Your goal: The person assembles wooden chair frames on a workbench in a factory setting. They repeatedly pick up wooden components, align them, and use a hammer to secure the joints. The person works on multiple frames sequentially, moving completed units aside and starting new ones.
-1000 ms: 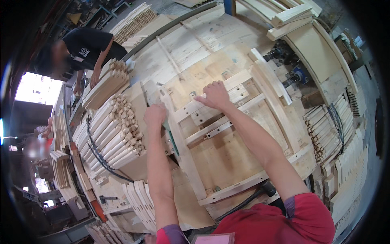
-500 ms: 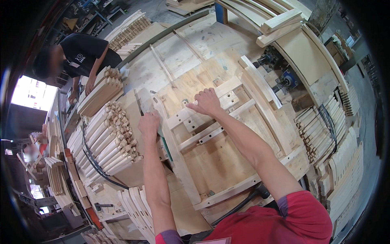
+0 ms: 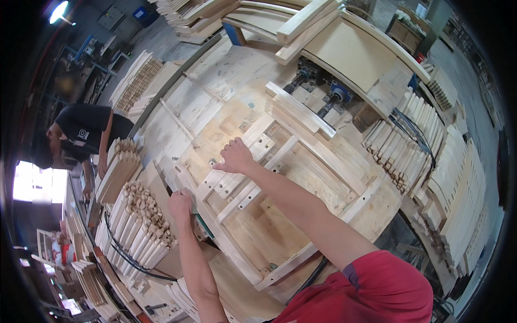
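Observation:
A pale wooden frame with side rails and cross rails lies on a plywood-topped bench. My right hand is closed over the wide top rail, which has dark drilled holes, its thumb near a small metal fitting. Left of the frame, my left hand makes a fist around something mostly hidden; a dark tip shows above the knuckles. Just below that fist is a green strip beside the frame's left rail. A narrower cross rail with holes passes under my right forearm.
Bundled wooden sticks stand at the left, another bundle at the right. Clamp cylinders sit beyond the frame near a loose curved slat. At the far left a co-worker leans over stacked wood pieces.
The view has swung, so the bench and frame appear shifted left. Both hands keep about the same places against the frame. The co-worker bends lower.

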### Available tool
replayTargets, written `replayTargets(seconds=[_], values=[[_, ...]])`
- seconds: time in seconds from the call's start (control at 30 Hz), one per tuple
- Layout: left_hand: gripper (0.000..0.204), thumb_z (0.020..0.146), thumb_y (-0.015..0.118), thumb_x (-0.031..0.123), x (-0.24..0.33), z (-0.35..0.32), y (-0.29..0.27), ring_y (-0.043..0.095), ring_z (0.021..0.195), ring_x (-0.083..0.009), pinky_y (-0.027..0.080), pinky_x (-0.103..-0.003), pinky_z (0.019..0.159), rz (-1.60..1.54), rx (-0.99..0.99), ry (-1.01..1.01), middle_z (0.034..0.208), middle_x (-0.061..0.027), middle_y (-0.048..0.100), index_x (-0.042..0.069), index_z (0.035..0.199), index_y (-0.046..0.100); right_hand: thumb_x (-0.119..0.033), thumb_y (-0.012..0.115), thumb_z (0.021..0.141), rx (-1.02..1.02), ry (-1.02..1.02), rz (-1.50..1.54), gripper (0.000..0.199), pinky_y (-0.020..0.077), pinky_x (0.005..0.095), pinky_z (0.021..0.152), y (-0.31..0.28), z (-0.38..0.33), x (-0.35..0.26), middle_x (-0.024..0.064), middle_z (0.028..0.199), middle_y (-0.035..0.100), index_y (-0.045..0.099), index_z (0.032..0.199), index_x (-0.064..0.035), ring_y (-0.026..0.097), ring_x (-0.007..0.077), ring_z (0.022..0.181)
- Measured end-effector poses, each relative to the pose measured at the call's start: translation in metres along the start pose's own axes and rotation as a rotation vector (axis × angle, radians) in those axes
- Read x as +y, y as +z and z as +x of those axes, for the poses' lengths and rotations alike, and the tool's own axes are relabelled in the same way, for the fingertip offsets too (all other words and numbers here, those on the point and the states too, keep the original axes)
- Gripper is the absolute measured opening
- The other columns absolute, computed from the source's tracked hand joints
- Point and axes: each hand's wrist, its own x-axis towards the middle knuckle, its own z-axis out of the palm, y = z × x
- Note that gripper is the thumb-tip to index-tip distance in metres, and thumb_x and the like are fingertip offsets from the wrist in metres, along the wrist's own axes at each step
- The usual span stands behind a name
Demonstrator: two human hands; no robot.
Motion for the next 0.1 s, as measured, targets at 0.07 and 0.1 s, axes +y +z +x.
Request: replayTargets(seconds=[0.07, 0.1], values=[[0.050, 0.095, 0.047, 0.041, 0.0005, 0.0018, -0.0011, 0.070, 0.100, -0.0452, 0.054, -0.054, 0.091, 0.002, -0.029, -0.010, 0.105, -0.0270, 0.073, 0.002, 0.106, 0.077, -0.075, 0.047, 0.093, -0.024, 0.003, 0.010, 0.076, 0.0319, 0.0436, 0.109, -0.0016, -0.0007, 0.0012, 0.0107, 0.116, 0.071, 0.076, 0.114, -0.0084, 0.058, 0.0255, 0.118], [0.050, 0.095, 0.048, 0.041, 0.0023, 0.0001, 0.0005, 0.070, 0.100, -0.0450, 0.054, -0.053, 0.092, -0.010, -0.006, 0.006, 0.105, -0.0277, 0.072, 0.003, 0.107, 0.077, -0.075, 0.046, 0.093, -0.036, 0.004, 0.010, 0.076, 0.0316, 0.0438, 0.110, -0.0024, -0.0015, 0.0035, 0.0109, 0.117, 0.071, 0.075, 0.116, -0.0086, 0.057, 0.0258, 0.119]])
